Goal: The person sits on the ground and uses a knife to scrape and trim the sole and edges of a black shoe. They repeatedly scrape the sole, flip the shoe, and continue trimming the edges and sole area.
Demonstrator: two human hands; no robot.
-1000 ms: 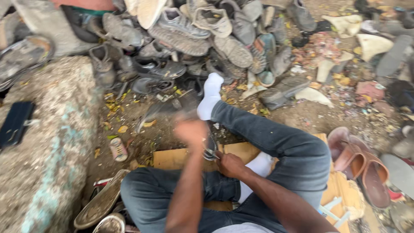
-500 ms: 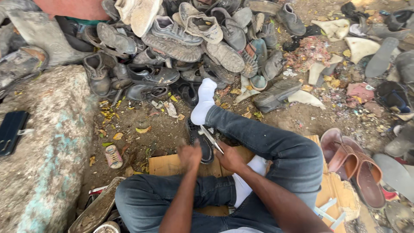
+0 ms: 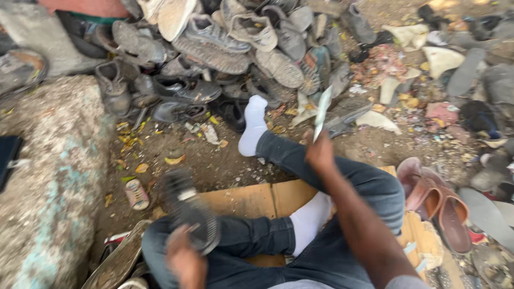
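Shoe in one hand, blade in the other.
Left hand (image 3: pixel 184 262) grips a dark shoe (image 3: pixel 187 211) over the knee; right hand (image 3: pixel 320 152) pinches a thin pale blade (image 3: pixel 322 112), raised.

left hand (image 3: pixel 184 262) low, near-left, fingers clenched — right hand (image 3: pixel 320 152) raised farther out, fist closed, forearm stretched forward from near-right.

The black shoe with a ribbed rubber sole (image 3: pixel 190 214) looks matt and worn. The thin pale flat blade (image 3: pixel 322 111) seems smooth. The brown cardboard sheet (image 3: pixel 251 198) is dull, the grey stone slab (image 3: pixel 48 176) rough, the brown leather sandals (image 3: pixel 436 200) slightly glossy, the dark denim trousers (image 3: pixel 342 166) matt.
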